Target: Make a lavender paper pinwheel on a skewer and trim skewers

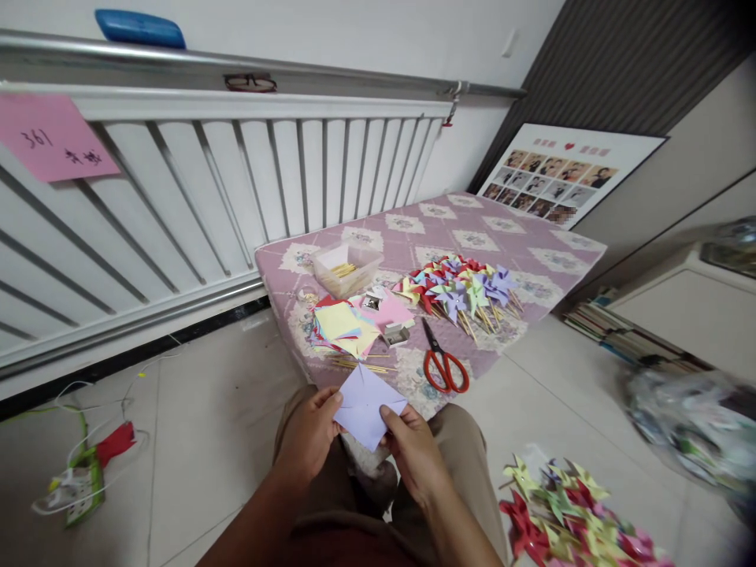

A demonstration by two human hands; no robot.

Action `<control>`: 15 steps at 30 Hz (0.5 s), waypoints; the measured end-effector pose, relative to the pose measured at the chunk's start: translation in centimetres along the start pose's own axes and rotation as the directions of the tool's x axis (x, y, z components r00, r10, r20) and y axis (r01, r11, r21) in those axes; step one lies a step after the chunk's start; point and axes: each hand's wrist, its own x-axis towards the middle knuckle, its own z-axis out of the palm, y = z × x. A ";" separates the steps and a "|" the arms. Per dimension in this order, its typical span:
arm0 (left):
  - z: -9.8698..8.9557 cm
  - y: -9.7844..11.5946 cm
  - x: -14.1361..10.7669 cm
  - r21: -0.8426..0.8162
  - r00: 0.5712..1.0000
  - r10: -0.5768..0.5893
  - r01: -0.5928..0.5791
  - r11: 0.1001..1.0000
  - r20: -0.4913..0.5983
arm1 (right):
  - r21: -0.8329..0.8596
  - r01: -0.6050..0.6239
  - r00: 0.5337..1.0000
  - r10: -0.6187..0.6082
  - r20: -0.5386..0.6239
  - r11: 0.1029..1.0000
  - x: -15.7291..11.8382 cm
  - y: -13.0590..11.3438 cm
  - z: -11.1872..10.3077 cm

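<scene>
In the head view, our left hand (319, 429) and right hand (410, 445) hold a lilac paper square (363, 398) over our lap, just at the near edge of the bench (407, 224). The left fingers pinch its left corner; the right thumb presses on its face toward the right corner, the other fingers mostly hidden beneath. Slits run inward from the corners toward a small mark in the middle.

We judge it nearly weightless, fairly stiff when flat but easily creased, and likeliest to tear where the slits end. The uncut middle or a whole flap beside a slit should give us the safest hold.

A pink patterned cloth covers the bench. Near its left edge lie a paper stack (346, 323) and a clear plastic box (354, 283) of sticks; red-handled scissors (438, 351) rest by the near edge, and a heap of pinwheels (466, 291) sits toward the right edge. A white radiator (331, 165) runs along the far edge, a photo board (543, 173) leans beyond the far right corner, and more pinwheels lie on the tiled floor (206, 441).
</scene>
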 end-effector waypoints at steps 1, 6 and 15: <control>-0.2 -0.1 0.1 0.002 1.000 -0.015 0.015 1.000 0.001 | 0.002 -0.007 1.000 0.007 0.014 1.000 0.0 0.0 0.0; -0.5 -0.7 0.3 0.001 0.999 -0.009 0.009 1.000 -0.035 | 0.041 -0.036 0.996 0.033 0.077 0.998 -0.1 0.2 -0.2; -0.9 -0.8 0.4 -0.022 0.994 0.006 -0.008 1.000 -0.111 | -0.152 -0.118 0.991 0.127 0.049 0.981 0.0 1.7 -0.4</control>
